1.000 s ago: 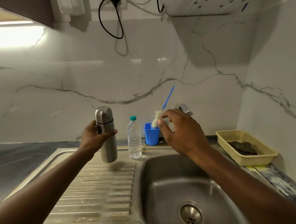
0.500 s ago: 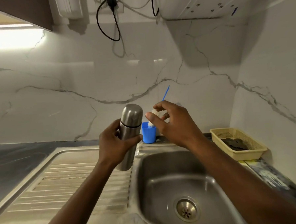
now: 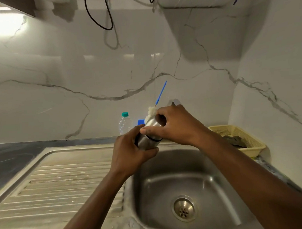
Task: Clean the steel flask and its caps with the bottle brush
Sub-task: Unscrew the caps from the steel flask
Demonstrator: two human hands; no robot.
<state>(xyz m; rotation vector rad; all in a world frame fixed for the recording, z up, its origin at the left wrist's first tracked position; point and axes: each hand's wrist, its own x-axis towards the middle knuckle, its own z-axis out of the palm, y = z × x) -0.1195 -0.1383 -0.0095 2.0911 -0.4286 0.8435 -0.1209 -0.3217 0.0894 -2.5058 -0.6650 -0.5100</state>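
left hand (image 3: 131,151) grips smooth cylindrical steel flask (image 3: 145,142) | right hand (image 3: 175,127) clasps its rounded cap (image 3: 152,125)

The flask (image 3: 148,137) is silver, the brush (image 3: 151,111) white, its handle (image 3: 161,92) blue.

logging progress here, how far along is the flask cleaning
Barely started. Done: the flask is lifted by the sink. In hand: the left hand holds its body while the right hand grips the cap, likely to unscrew it. Left: cap is on, and the bottle brush stands unused in the blue cup, so all scrubbing remains.
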